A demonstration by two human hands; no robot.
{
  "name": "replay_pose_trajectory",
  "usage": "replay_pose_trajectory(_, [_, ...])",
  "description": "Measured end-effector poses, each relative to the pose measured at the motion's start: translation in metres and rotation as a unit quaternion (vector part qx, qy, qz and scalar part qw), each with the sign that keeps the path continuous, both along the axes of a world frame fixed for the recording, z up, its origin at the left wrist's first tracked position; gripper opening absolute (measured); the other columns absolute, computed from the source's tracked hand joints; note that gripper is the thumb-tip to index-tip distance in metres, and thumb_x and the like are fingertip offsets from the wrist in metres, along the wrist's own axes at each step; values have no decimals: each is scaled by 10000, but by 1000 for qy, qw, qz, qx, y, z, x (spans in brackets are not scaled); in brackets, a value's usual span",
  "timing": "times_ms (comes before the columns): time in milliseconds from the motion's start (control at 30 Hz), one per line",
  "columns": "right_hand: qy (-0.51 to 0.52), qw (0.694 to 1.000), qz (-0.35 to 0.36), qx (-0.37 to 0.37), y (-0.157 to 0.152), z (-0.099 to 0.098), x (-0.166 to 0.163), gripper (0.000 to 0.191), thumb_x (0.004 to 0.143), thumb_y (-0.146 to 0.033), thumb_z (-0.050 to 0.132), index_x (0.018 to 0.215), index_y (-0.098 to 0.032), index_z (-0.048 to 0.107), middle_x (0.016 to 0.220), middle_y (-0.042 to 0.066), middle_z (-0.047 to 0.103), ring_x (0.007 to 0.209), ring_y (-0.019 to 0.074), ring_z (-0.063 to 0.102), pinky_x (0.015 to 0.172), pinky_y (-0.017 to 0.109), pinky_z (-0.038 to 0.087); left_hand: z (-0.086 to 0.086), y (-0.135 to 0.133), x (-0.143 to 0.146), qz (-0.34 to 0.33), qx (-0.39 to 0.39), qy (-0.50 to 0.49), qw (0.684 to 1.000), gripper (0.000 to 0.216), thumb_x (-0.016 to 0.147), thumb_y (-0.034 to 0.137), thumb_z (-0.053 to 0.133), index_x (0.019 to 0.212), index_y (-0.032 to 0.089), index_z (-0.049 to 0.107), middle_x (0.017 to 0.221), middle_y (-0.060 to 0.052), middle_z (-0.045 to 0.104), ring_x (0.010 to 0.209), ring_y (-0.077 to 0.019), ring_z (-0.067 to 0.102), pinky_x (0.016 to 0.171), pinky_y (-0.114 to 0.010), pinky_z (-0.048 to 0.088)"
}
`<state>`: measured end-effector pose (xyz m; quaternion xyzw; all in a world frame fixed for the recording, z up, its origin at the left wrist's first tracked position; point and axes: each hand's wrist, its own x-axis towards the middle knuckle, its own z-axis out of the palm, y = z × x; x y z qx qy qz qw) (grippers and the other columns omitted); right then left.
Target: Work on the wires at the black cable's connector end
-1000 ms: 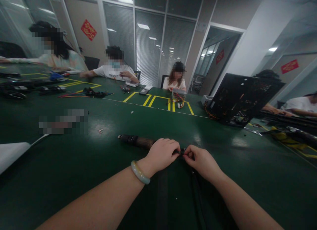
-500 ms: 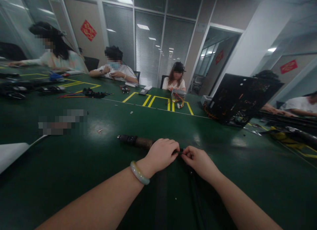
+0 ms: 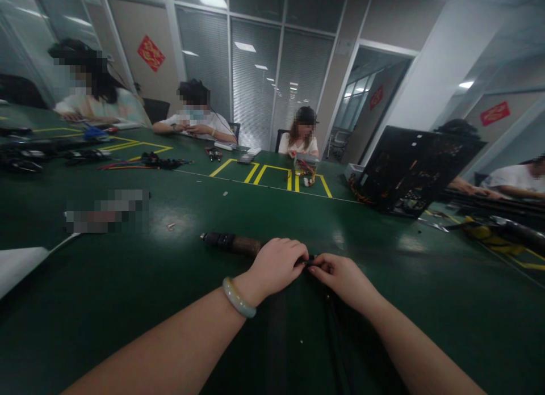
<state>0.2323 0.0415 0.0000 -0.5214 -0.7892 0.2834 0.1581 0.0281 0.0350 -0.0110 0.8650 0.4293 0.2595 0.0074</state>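
Glass panels with blinds stand behind a wide green surface marked with yellow tape. Three people sit along its far side: one at far left, one with both hands raised in front, and one behind a small box with loose wires. Toward the right, a black case stands tilted; toward the left lie wires and dark parts.

Near the middle of the surface, just in front of the person, lies the tool, its narrow tip pointing left. The left grip is closed over the tool's right part, palm down, with a bangle on that wrist. Just beside it, the right grip is narrow, thumb and forefinger pinching a dark end; whether that joins the tool is hidden. A black cord runs from below the right grip toward the near edge. Well apart, at left, lies a small scrap.
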Motion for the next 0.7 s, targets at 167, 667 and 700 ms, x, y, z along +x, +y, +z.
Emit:
replay_pose_trajectory(167, [22,1000,0,-10,0,0,0,208,903,-387,570,953,-238,706,744,-18,695,645,160,618,558,237,396,-1,1,0,-1,1,7,1000,70,879,247,619,944,223,614,927,6,635,897,-185,592,819,-341,433])
replay_pose_trajectory(667, [30,1000,4,-6,1,-3,0,196,901,-379,568,927,-231,695,738,-19,684,646,155,607,555,229,381,1,0,0,7,-3,0,1000,93,874,222,611,967,224,619,928,0,642,891,-190,593,816,-335,433])
replay_pose_trajectory(700, [30,1000,5,-6,1,-3,0,190,902,-376,567,927,-236,694,735,-24,684,646,155,608,556,228,380,1,0,0,1,-4,1,1000,78,878,222,605,954,225,624,928,0,642,889,-189,592,817,-336,432])
